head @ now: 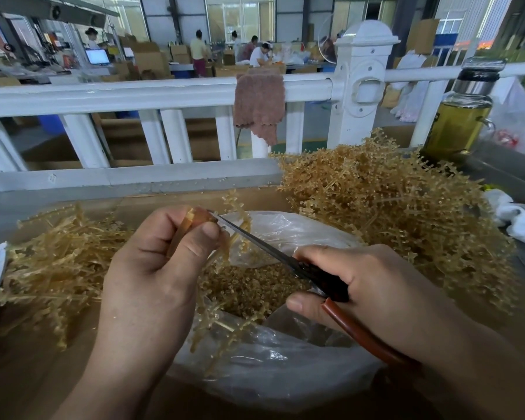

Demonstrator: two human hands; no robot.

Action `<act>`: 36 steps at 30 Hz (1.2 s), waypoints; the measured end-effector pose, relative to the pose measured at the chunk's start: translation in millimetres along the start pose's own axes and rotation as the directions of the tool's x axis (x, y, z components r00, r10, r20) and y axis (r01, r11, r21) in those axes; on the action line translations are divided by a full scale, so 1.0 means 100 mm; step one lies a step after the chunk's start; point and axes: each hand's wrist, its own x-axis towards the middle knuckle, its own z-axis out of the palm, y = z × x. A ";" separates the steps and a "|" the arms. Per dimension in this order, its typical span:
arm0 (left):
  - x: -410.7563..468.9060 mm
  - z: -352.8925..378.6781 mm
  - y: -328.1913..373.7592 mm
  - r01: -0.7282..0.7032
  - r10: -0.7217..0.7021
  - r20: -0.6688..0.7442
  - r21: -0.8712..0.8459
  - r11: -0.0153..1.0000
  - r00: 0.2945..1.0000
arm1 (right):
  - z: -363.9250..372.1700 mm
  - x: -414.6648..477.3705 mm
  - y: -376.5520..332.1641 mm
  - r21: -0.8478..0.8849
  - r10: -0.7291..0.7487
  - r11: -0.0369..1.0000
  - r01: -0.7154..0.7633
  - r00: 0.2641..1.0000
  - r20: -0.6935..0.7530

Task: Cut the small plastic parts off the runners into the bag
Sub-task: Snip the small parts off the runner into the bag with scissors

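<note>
**Trimming of moulded parts over a collecting bag.** The clear plastic bag [285,374] is laid open-mouthed in the middle of the work surface, so that severed pieces can drop straight into it. A layer of small amber parts [249,289] is already seen inside. Directly above the bag's mouth a runner [240,228] is pinched between the thumb and curled fingers of the left hand [152,268]. It is gripped at its top and its branches are left hanging toward the bag, which exposes them to the blade. The scissors [264,245] are gripped in the right hand [376,286] at the bag's right edge. The fingers are wrapped round the red handles, and the blades are directed up and leftward to the runner, just beside the left thumb. Whether the blades are parted cannot be told. The runner is a translucent, honey-coloured stem with short side branches, each tipped by a small knob-like part. To the right of and behind the bag a tall heap of uncut runners [391,201] is kept near, presumably as supply. To the left of the bag a flatter heap of barer runners [58,262] is judged to be the discard.
</note>
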 end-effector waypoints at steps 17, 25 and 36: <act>0.01 0.01 -0.01 0.092 -0.093 -0.004 -0.117 0.989 0.996 | 0.01 -0.01 -0.04 -0.063 0.000 0.998 -0.002 1.000 -0.030; 0.04 0.02 0.04 0.270 -0.269 0.060 -0.399 0.876 0.961 | 0.07 -0.01 -0.03 0.316 0.052 0.949 -0.017 0.993 -0.104; 0.01 0.12 0.10 0.495 -0.401 0.292 -0.456 0.740 0.868 | 0.37 0.06 -0.09 0.865 0.111 0.501 0.020 0.990 -0.087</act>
